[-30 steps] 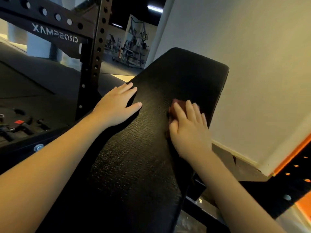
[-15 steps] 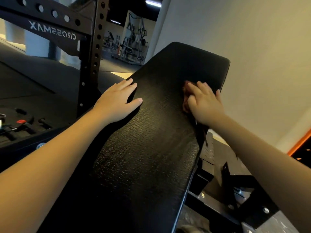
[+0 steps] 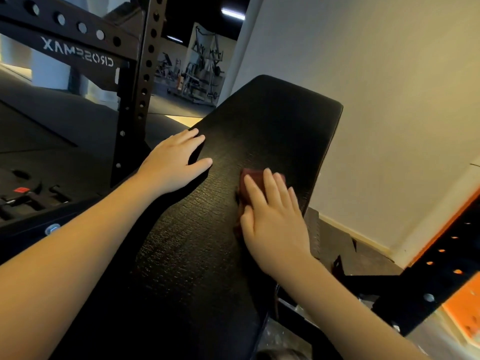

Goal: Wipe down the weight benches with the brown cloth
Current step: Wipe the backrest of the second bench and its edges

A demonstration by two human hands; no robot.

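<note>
A black textured weight bench pad (image 3: pixel 259 120) runs from the bottom of the view up to a rounded far end. My right hand (image 3: pixel 275 219) lies flat with straight fingers on the brown cloth (image 3: pixel 250 178), pressing it onto the pad's right half; most of the cloth is hidden under the palm. My left hand (image 3: pixel 174 162) rests open on the pad's left edge, thumb stretched onto the top surface.
A black perforated rack upright (image 3: pixel 140 81) with a lettered crossbeam stands close to the left of the bench. A plain wall (image 3: pixel 389 100) rises on the right. A black and orange frame beam (image 3: pixel 428 276) crosses the lower right. Gym machines stand far behind.
My right hand has slid the cloth back toward me, from near the pad's far right edge to its middle right. The left hand has stayed on the left edge.
</note>
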